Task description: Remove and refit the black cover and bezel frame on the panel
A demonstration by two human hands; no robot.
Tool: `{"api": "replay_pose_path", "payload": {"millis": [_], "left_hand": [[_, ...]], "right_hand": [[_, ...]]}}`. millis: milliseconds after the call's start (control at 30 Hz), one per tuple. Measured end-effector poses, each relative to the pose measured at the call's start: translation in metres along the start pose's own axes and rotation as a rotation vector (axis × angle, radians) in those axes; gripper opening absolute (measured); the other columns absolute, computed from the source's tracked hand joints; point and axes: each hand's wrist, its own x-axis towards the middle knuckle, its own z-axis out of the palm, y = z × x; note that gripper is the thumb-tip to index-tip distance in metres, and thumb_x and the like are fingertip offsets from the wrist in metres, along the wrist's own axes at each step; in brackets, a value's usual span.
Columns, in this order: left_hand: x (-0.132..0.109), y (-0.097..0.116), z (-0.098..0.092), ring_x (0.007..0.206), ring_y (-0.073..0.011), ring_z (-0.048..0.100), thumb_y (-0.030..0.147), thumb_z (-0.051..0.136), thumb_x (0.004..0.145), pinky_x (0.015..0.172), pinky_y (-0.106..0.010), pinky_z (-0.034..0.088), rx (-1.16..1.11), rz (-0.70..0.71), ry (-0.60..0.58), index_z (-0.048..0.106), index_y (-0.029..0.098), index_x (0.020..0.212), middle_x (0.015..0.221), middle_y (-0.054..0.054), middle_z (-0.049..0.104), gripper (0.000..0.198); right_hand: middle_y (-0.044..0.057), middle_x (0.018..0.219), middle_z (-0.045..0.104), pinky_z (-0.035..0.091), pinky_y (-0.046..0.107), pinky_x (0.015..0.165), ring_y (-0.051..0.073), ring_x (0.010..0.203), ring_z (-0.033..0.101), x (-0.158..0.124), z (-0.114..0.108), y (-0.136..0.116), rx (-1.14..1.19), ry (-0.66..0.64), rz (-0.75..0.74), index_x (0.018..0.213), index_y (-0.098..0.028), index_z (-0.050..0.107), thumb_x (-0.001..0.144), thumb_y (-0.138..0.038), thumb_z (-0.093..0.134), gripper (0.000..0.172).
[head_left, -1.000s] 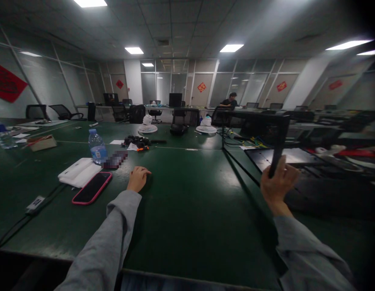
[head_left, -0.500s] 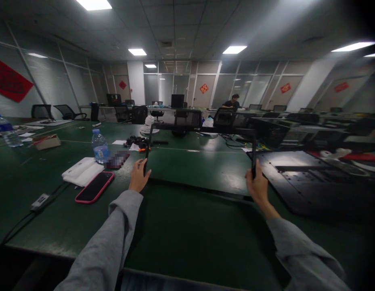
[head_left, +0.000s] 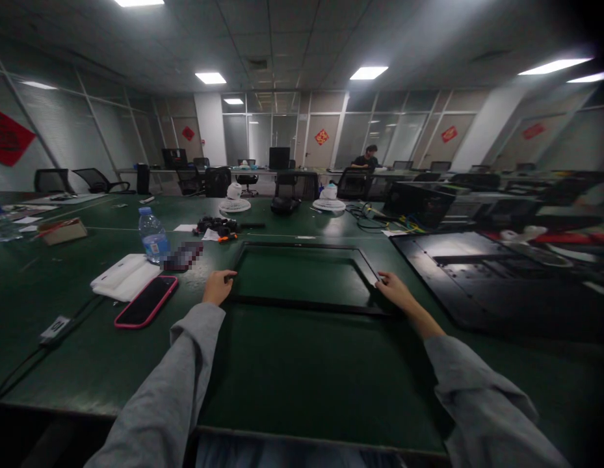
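A thin black rectangular frame (head_left: 306, 303) lies flat on the green table (head_left: 302, 383) in front of me, with the tabletop showing through its middle. My left hand (head_left: 218, 286) is closed on the frame's left side near the front corner. My right hand (head_left: 395, 290) rests on its right side with the fingers laid along the edge. Both arms are in grey sleeves.
A phone in a pink case (head_left: 146, 301), a white folded cloth (head_left: 123, 275) and a water bottle (head_left: 153, 235) lie at my left. A large black panel (head_left: 497, 279) lies at the right. Two small white fans (head_left: 236, 198), tools and cables sit further back. A person sits at a far desk (head_left: 366, 158).
The frame was held upright at my right by my right hand, then swung to the middle with both hands on it, and now lies flat on the table.
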Motion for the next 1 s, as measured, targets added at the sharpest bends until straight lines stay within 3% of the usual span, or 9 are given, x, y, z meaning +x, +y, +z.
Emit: {"api": "replay_pose_path", "payload": {"millis": [133, 367, 800, 1000], "left_hand": [[0.001, -0.001, 0.000, 0.108, -0.0226, 0.065, 0.018, 0.060, 0.086, 0.100, -0.037, 0.050, 0.000, -0.011, -0.010, 0.077, 0.025, 0.111, 0.110, -0.006, 0.075, 0.032], [-0.002, 0.005, -0.004, 0.105, -0.0239, 0.067, 0.019, 0.061, 0.085, 0.101, -0.041, 0.050, -0.012, -0.047, -0.007, 0.078, 0.024, 0.111, 0.110, -0.007, 0.075, 0.031], [-0.003, 0.009, -0.004, 0.118, -0.0231, 0.064, 0.026, 0.059, 0.091, 0.104, -0.040, 0.047, -0.029, -0.030, -0.007, 0.076, 0.023, 0.111, 0.128, -0.008, 0.069, 0.027], [-0.008, 0.023, -0.008, 0.129, -0.0253, 0.054, 0.046, 0.061, 0.090, 0.108, -0.048, 0.043, -0.081, 0.098, -0.034, 0.073, 0.026, 0.119, 0.139, -0.009, 0.062, 0.037]], "right_hand": [[0.011, 0.094, 0.071, 0.052, 0.031, 0.080, 0.023, 0.090, 0.068, 0.003, 0.004, 0.002, 0.053, -0.023, -0.020, 0.112, -0.012, 0.065, 0.080, -0.025, 0.057, 0.035], [0.017, 0.101, 0.067, 0.049, 0.039, 0.093, 0.027, 0.097, 0.062, 0.001, 0.010, -0.004, -0.169, 0.065, -0.186, 0.121, -0.008, 0.066, 0.079, -0.019, 0.050, 0.046], [0.014, 0.089, 0.061, 0.050, 0.037, 0.087, 0.024, 0.088, 0.057, -0.002, 0.010, -0.003, -0.285, 0.089, -0.305, 0.120, -0.007, 0.065, 0.079, -0.013, 0.046, 0.046], [0.013, 0.085, 0.060, 0.050, 0.038, 0.086, 0.025, 0.085, 0.057, -0.001, 0.008, -0.004, -0.327, 0.086, -0.305, 0.113, -0.008, 0.069, 0.076, -0.012, 0.049, 0.042]]}}
